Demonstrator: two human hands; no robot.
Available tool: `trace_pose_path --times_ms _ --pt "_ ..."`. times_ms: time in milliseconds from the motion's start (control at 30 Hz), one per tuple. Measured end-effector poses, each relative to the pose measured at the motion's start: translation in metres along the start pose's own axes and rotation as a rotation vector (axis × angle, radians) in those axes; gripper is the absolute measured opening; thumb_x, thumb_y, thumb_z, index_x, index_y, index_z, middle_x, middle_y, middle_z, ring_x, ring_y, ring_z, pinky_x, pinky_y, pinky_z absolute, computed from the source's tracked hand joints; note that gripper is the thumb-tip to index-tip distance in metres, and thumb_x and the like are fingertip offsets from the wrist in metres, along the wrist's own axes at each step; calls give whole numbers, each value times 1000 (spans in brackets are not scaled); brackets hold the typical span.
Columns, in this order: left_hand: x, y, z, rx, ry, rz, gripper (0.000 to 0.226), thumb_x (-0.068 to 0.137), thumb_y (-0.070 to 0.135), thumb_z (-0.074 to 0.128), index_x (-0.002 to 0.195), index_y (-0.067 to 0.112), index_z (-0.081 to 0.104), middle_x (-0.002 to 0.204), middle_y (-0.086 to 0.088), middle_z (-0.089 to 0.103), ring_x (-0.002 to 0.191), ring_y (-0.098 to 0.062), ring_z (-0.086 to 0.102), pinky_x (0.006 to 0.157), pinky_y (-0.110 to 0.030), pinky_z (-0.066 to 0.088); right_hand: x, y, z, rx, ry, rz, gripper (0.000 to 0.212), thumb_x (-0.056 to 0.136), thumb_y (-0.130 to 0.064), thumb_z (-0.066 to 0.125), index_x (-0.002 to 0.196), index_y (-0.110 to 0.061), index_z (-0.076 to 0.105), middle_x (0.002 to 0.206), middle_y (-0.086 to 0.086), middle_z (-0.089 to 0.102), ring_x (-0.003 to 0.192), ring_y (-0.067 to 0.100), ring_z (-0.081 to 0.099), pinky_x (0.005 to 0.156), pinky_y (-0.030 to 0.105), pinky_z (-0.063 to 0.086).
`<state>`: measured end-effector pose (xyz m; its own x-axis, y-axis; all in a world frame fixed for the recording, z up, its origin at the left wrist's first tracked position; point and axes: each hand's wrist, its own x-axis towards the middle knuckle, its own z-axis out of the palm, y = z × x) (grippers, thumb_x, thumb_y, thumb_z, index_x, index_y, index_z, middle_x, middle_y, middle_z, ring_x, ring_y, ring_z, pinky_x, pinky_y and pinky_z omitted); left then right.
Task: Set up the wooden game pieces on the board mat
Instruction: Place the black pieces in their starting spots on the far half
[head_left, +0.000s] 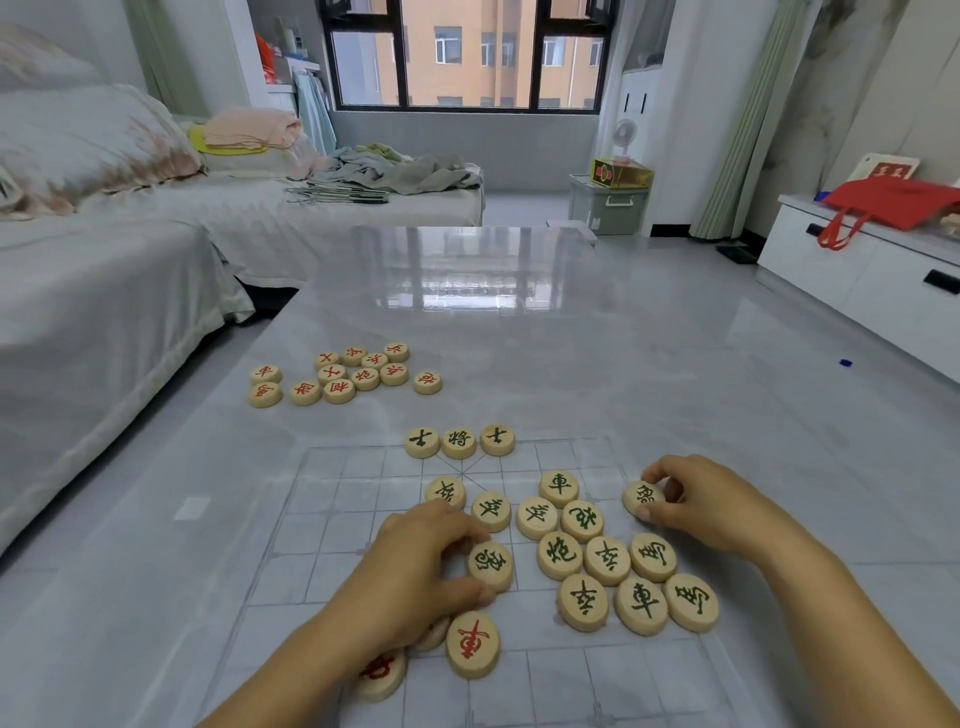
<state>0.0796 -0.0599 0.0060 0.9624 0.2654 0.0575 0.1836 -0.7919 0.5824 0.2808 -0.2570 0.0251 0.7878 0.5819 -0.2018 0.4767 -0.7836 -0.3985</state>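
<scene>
Head view: left hand (415, 566) pinches a green-lettered disc (490, 565) at 6 o'clock on the board mat (332, 519); right hand (717, 506) pinches a second disc (643, 498) at 4 o'clock.

A board mat (332, 519) lies on a table (519, 338) in the lower centre of the frame. A row of three pieces (459, 442) sits on the mat's upper edge. Below it, right of centre, a loose group (607, 560) lies between the left hand (415, 571), holding the mid-mat piece (491, 565), and the right hand (711, 509), holding the right-edge piece (643, 498). A separate cluster (343, 374) lies off the mat, at centre left. A sofa (104, 312) stands left of the table, with a window (467, 52) behind at top centre.
</scene>
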Motion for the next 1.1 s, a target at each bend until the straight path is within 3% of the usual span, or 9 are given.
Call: trace_pose_path --times_ms 67,200,367,633,800,1100 --pt "1 -4 -9 -81 77 -35 30 71 39 72 93 44 51 97 19 51 93 -5 49 76 -17 40 0 1 0 2 -8 -4 37 83 -37 64 115 -25 52 104 -3 51 91 13 53 76 24 41" --pt "7 -39 -33 -124 287 -199 25 72 28 73 86 35 53 89 12 56 83 -10 53 65 -18 38 0 2 3 0 0 -19 34 83 -37 63 113 -26 52 102 -5 48 89 11 51 75 23 41" --pt "6 -71 -41 32 456 -380 25 73 37 73 86 24 55 83 8 56 77 -11 52 80 -37 43 2 0 5 6 11 -79 23 84 -36 62 101 -32 47 91 -12 46 80 4 49 66 20 40" --pt "9 -77 -42 99 300 -434 52 75 45 67 123 32 50 100 5 51 96 -14 49 89 -34 35 1 -3 4 22 -16 -102 27 84 -31 63 106 -32 48 92 -14 43 80 3 50 65 16 40" --pt "7 -81 -48 4 231 -406 41 81 34 65 121 33 53 94 10 49 93 -12 47 94 -39 39 2 -2 5 50 -11 -103 28 84 -30 63 104 -33 44 92 -15 42 80 2 49 66 16 39" --pt "4 -78 -45 -93 342 -397 28 76 31 71 99 33 56 89 10 53 87 -13 49 92 -44 41 3 -2 5 53 -3 -87 22 83 -34 63 101 -29 52 94 -10 47 81 5 49 69 19 40"
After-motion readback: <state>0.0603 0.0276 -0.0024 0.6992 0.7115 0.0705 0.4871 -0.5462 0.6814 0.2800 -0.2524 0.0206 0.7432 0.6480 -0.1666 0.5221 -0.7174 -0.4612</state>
